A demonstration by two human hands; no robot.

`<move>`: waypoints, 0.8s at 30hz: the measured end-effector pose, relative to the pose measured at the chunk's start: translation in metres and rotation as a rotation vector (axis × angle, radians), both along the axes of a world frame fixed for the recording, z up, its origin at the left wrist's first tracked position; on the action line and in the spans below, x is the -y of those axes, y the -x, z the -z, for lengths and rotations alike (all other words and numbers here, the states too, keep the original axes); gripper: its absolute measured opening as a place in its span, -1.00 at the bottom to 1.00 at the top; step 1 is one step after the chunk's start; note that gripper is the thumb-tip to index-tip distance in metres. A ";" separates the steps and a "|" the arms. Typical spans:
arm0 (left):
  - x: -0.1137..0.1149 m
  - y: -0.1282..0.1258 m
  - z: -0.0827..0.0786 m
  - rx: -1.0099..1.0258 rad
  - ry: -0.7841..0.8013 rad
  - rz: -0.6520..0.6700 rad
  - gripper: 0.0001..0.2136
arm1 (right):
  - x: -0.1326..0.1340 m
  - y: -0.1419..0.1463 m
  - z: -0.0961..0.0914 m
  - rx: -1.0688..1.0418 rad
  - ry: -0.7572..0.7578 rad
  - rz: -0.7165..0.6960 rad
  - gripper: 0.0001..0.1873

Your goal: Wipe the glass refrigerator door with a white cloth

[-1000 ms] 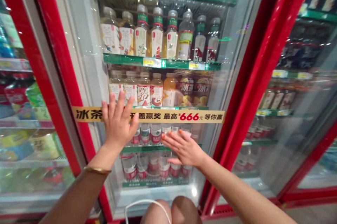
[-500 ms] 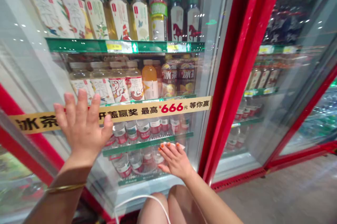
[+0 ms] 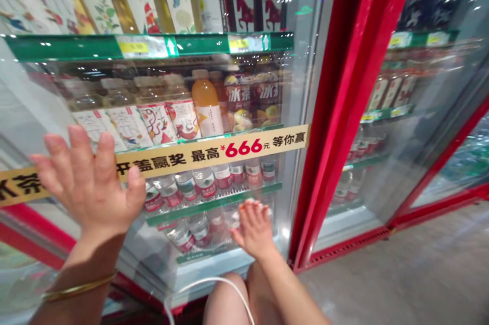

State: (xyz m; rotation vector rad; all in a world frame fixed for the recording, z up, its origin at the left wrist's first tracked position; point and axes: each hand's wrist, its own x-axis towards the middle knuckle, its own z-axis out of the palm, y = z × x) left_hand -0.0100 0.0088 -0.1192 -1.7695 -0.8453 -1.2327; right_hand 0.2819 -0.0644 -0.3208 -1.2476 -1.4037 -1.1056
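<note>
Two hands (image 3: 89,182) (image 3: 254,231) (spread) at cooler door (image 3: 344,111)

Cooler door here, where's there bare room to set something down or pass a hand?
Bare room: the grey floor right of the red cooler base, and the white sill below the lowest bottles. Crowded: the shelf packed with drink bottles behind the glass door, where the left hand and right hand are.

The glass door (image 3: 301,85) of the drinks fridge stands between the left hand (image 3: 87,185) and the bottles (image 3: 206,106), and likewise the right hand (image 3: 254,231). The red door frame (image 3: 344,111) blocks the right side; any gap at the door's edge is hard to make out.
</note>
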 end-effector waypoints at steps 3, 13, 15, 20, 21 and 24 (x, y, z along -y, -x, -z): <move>0.001 -0.003 0.000 0.004 -0.007 -0.015 -0.20 | -0.010 -0.034 -0.018 -0.277 -0.006 0.061 -0.06; 0.008 -0.007 -0.002 0.028 0.029 -0.023 -0.21 | 0.002 0.043 0.011 0.061 0.036 -0.074 -0.16; 0.010 -0.008 -0.001 0.032 0.031 -0.027 -0.21 | 0.003 0.000 0.014 -0.092 0.043 -0.009 -0.10; 0.013 -0.011 0.000 0.054 0.052 -0.054 -0.21 | -0.020 -0.001 0.007 -0.356 0.083 0.077 0.00; 0.012 -0.010 -0.001 0.051 0.058 -0.055 -0.21 | -0.023 0.019 0.011 -0.272 0.120 0.017 0.04; 0.009 -0.001 -0.006 0.047 0.115 -0.017 -0.19 | -0.020 0.066 0.038 0.021 0.149 -0.125 -0.12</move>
